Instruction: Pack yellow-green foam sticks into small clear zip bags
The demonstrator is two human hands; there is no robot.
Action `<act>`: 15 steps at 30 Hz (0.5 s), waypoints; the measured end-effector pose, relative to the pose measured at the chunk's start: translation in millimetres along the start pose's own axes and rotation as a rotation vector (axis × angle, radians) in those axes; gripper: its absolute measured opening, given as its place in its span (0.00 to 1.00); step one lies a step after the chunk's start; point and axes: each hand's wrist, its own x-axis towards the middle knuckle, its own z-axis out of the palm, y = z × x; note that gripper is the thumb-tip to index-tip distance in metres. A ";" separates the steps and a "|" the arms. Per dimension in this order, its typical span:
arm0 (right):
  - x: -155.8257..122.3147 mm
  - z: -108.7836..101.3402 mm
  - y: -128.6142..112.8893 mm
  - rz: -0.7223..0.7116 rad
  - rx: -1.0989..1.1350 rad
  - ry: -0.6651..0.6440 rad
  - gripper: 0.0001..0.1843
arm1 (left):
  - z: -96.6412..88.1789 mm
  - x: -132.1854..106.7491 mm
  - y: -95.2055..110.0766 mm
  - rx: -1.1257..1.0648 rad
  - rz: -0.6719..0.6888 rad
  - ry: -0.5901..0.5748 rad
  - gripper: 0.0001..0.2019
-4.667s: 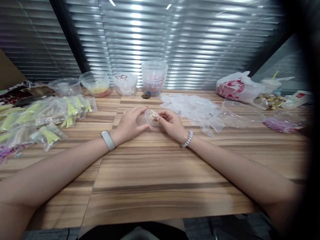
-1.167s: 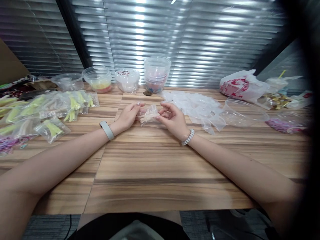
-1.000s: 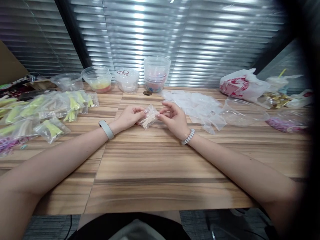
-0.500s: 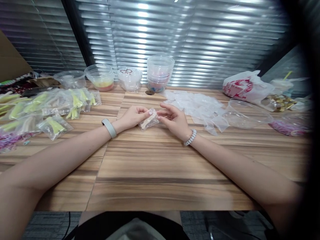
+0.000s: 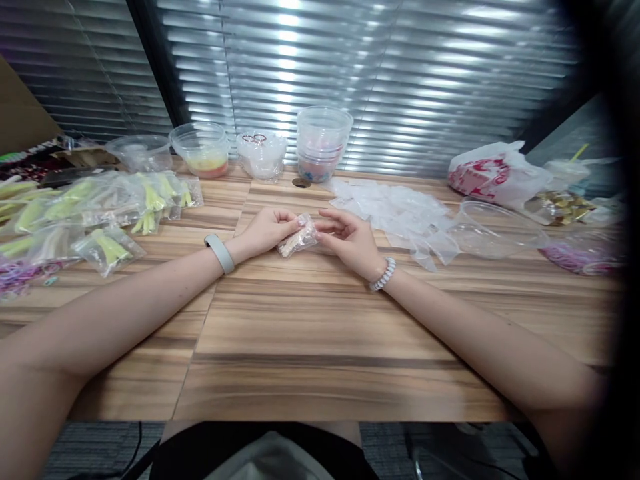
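Note:
A small clear plastic bag (image 5: pixel 299 241) with pale sticks inside is held just above the wooden table (image 5: pixel 320 333), near its middle. My left hand (image 5: pixel 264 231), with a grey wristband, pinches the bag's top edge from the left. On the bag's right side my right hand (image 5: pixel 351 238), wearing a white bead bracelet, pinches the same edge with thumb and forefinger, its other fingers raised.
Filled bags of yellow-green pieces (image 5: pixel 107 210) lie at the left. Clear tubs (image 5: pixel 203 148) and stacked cups (image 5: pixel 323 141) stand along the blinds. A heap of empty clear bags (image 5: pixel 395 208), a clear bowl (image 5: pixel 495 230), a red-printed white bag (image 5: pixel 493 175) and purple bands (image 5: pixel 570 257) sit at the right.
The pale sticks have gone into the small bag, and both hands now pinch its top edge. The bag has tilted, its lower end pointing down and left.

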 end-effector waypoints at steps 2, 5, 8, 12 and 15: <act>0.9 0.5 -0.4 -0.021 0.012 0.023 0.26 | 0.5 0.5 0.4 0.009 0.013 0.000 0.19; 1.5 1.4 0.6 -0.051 -0.039 0.006 0.26 | 2.3 1.7 0.4 0.015 0.037 -0.007 0.19; 1.8 2.4 3.4 -0.045 -0.090 -0.017 0.29 | 3.5 1.2 2.4 0.020 0.048 -0.017 0.18; 3.6 1.2 6.8 -0.031 -0.001 0.017 0.25 | 1.7 -1.0 5.8 -0.045 0.035 -0.011 0.17; 6.8 -3.3 7.9 -0.002 0.039 0.155 0.24 | 0.5 -0.1 2.5 -0.133 0.002 -0.098 0.17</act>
